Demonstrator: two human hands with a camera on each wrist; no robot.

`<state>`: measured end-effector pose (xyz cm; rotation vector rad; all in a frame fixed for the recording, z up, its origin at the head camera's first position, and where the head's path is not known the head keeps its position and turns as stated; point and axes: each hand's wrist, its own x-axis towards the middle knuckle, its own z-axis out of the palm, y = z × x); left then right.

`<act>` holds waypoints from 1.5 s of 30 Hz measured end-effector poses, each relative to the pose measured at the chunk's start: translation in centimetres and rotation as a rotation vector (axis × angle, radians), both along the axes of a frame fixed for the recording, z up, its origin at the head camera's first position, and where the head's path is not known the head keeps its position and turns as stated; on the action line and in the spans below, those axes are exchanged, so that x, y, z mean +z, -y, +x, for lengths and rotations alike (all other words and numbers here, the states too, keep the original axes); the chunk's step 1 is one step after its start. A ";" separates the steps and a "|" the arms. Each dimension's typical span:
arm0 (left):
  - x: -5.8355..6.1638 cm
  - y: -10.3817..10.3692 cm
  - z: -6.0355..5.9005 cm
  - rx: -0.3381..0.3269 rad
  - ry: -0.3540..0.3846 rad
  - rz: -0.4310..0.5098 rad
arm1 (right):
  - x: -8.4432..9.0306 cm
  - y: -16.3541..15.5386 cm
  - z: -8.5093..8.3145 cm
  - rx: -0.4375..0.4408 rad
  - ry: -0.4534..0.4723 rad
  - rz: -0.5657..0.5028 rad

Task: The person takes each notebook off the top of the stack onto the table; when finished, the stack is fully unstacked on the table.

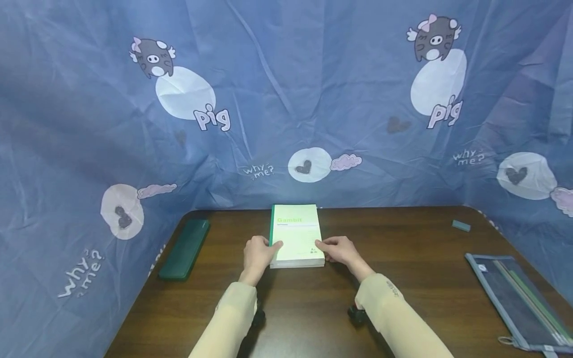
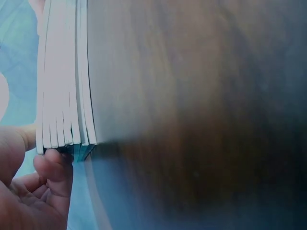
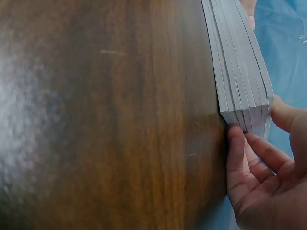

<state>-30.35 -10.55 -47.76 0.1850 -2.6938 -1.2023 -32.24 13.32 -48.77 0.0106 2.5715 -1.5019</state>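
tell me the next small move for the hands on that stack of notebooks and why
Probably a small lift straight up with both hands together. The left hand and right hand each grip a near corner of the stack of notebooks, thumbs on the top cover and fingers at the side edges, as the wrist views show. The stack lies flat on the table, so an even lift would likely keep the loose notebooks aligned.

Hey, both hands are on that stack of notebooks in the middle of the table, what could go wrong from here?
1. The stack of notebooks is several loose books, as the wrist views show. The left hand and right hand grip only its near corners, so lower books might slide out or fan apart if lifted.
2. The fingers sit at the bottom edge against the table; they may catch only some books.
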 end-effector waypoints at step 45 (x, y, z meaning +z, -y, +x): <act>1.9 10.7 1.2 0.195 0.180 0.362 | -0.4 0.2 0.0 -0.057 -0.015 0.074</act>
